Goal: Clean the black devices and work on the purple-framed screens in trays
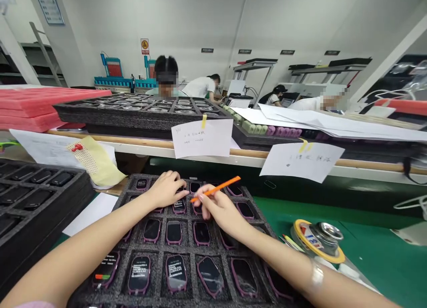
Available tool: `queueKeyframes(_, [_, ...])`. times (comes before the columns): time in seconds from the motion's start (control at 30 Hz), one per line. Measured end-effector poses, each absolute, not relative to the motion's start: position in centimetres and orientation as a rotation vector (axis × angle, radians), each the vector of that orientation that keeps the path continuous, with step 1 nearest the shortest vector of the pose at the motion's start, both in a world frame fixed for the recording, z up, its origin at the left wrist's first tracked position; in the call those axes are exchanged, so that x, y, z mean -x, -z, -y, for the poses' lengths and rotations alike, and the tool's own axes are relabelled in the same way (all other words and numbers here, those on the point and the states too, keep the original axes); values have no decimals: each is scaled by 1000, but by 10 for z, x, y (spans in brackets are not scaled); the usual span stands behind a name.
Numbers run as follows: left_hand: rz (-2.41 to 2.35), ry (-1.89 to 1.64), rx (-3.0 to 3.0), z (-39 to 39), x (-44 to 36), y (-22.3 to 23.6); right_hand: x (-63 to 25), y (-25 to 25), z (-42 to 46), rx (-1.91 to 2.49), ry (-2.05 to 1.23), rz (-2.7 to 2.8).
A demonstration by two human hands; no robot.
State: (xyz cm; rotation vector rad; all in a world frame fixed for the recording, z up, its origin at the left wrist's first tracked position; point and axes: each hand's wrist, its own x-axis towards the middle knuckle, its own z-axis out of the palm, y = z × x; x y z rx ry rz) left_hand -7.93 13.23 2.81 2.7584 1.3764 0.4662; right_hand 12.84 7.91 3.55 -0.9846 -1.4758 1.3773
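Observation:
A black foam tray (191, 248) lies before me, with purple-framed smartwatch bodies in its square pockets. Some screens, such as the one on this smartwatch (176, 272), show lines of white text; others are dark. My left hand (168, 190) rests over the far rows, fingers spread and nothing visibly held, its thumb beside a lit smartwatch (179, 206). Just to its right, my right hand (218, 206) is closed around a thin orange stick (218, 188). The stick's lower end points toward the left hand, and the fingers hide part of the watch below.
Another foam tray (63, 197) with dark devices stands at left. A tape roll (313, 241) and a glass jar (328, 234) sit on the green mat at right. A shelf (248, 159) with taped paper notes crosses ahead. Several co-workers sit beyond it.

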Motion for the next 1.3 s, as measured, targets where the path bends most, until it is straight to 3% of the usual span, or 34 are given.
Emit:
queueKeyframes(0.33, [-1320,-583,-2708,-128,109,-26,-74,11,-167,1096,-1275,1334])
queueKeyframes(0.67, [-1241,-621,-2621,-142,110,-27,-74,12,-168,1071,-1229,1405])
queueKeyframes(1.3, [-1509,-724,-2489,-136,108,-21,-73,15,-166,1008,-1199,1411])
